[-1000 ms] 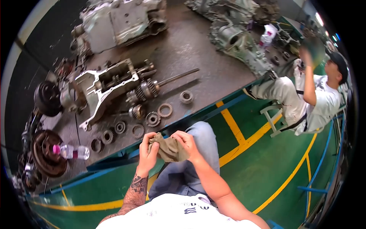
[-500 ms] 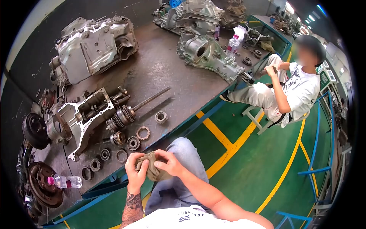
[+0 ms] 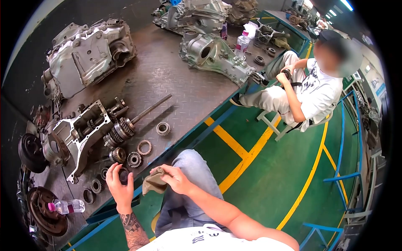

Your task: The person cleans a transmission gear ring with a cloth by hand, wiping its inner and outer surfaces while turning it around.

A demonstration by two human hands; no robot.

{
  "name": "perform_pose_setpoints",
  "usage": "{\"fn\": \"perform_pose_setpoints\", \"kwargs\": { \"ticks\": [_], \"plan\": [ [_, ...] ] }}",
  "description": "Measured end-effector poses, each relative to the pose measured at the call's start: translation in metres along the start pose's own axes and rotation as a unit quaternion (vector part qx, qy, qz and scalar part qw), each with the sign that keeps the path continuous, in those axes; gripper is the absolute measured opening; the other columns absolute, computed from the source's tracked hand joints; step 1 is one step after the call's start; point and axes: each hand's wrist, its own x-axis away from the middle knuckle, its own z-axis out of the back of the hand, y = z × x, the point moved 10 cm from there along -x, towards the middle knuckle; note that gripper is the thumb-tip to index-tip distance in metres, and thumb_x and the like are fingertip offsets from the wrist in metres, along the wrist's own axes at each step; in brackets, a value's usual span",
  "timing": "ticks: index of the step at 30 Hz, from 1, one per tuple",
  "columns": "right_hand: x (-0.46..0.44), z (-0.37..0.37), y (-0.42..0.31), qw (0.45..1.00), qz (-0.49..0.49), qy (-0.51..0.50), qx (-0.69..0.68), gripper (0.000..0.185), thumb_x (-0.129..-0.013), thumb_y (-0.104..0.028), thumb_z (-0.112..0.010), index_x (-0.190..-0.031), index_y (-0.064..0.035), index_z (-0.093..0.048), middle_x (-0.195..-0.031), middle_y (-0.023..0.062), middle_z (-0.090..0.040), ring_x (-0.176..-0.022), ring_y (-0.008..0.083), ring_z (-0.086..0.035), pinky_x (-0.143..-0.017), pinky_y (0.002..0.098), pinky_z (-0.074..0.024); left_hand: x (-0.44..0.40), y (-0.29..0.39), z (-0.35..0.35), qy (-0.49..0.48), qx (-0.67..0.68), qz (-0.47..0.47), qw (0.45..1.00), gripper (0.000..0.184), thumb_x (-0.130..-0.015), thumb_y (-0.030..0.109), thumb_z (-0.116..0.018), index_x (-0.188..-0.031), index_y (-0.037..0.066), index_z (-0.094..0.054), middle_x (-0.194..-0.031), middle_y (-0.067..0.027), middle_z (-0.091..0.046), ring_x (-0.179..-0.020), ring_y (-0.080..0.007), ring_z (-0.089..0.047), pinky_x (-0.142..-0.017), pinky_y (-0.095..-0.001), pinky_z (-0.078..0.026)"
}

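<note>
In my right hand (image 3: pixel 176 179) is a grey-brown rag (image 3: pixel 154 182), pinched between thumb and fingers above my knee, its lower part hanging loose. My left hand (image 3: pixel 119 189) is raised at the table's near edge, thumb and fingers apart. A dark toothed ring (image 3: pixel 124 176) shows between them; whether they touch it I cannot tell. Close by on the table lie a gear ring (image 3: pixel 134 160), a thinner ring (image 3: pixel 144 147) and a small gear (image 3: pixel 96 186). Behind them sits an opened gearbox housing (image 3: pixel 86 144) with gear shafts beside it.
A large metal casing (image 3: pixel 90 56) stands at the back left of the steel table (image 3: pixel 155 62). Another gearbox (image 3: pixel 213 56) lies further right. A water bottle (image 3: pixel 69 206) lies at the left. A seated co-worker (image 3: pixel 322 88) holds a dark round part.
My left hand has let go of the rag and moved left to the ring at the table edge. My right hand keeps the rag. The view has shifted slightly right.
</note>
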Motion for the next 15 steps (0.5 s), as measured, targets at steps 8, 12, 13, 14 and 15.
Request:
{"fn": "perform_pose_setpoints", "kwargs": {
  "ticks": [8,12,13,14,15],
  "plan": [
    [-0.001,0.000,0.001,0.999,-0.022,-0.012,0.029,0.016,-0.090,-0.009,-0.049,-0.098,0.0030,-0.055,-0.082,0.0143,-0.056,-0.076,0.0173,-0.051,-0.071,0.0354,-0.0461,0.003,-0.008,-0.006,0.021,-0.020,0.040,0.999,0.052,-0.083,0.013,-0.078,-0.130,0.004,-0.058,-0.132,-0.0167,-0.058,-0.122,-0.0391,-0.054,-0.105,-0.0477,-0.041],
    [0.001,0.001,0.002,0.998,0.000,-0.026,0.049,0.021,-0.089,-0.010,-0.047,-0.101,0.0052,-0.055,-0.079,0.0176,-0.056,-0.072,0.0211,-0.053,-0.070,0.0364,-0.0469,0.008,-0.023,-0.013,-0.008,-0.047,0.059,0.997,0.056,-0.081,0.015,-0.080,-0.132,0.005,-0.057,-0.130,-0.0164,-0.059,-0.123,-0.0390,-0.052,-0.109,-0.0483,-0.037],
    [0.000,0.000,-0.002,0.999,0.020,-0.024,0.043,0.023,-0.089,-0.011,-0.047,-0.102,0.0056,-0.056,-0.078,0.0174,-0.057,-0.071,0.0208,-0.054,-0.069,0.0364,-0.0475,0.008,-0.022,-0.013,-0.005,-0.052,0.053,0.997,0.056,-0.081,0.015,-0.079,-0.132,0.005,-0.057,-0.131,-0.0162,-0.059,-0.124,-0.0384,-0.052,-0.109,-0.0479,-0.037],
    [0.000,0.000,0.002,0.999,0.006,-0.032,0.043,0.024,-0.090,-0.011,-0.046,-0.104,0.0057,-0.057,-0.079,0.0175,-0.058,-0.072,0.0204,-0.056,-0.069,0.0359,-0.0479,0.009,-0.021,-0.012,-0.004,-0.058,0.048,0.997,0.056,-0.081,0.015,-0.079,-0.131,0.005,-0.057,-0.131,-0.0160,-0.059,-0.124,-0.0377,-0.052,-0.109,-0.0475,-0.037],
    [0.002,-0.001,0.006,0.999,-0.006,-0.036,0.039,0.024,-0.090,-0.011,-0.046,-0.104,0.0058,-0.057,-0.079,0.0178,-0.058,-0.072,0.0202,-0.056,-0.069,0.0359,-0.0479,0.012,-0.024,-0.014,-0.016,-0.063,0.050,0.997,0.056,-0.081,0.014,-0.079,-0.132,0.005,-0.057,-0.132,-0.0159,-0.059,-0.125,-0.0373,-0.052,-0.110,-0.0472,-0.036]
  ]
}}
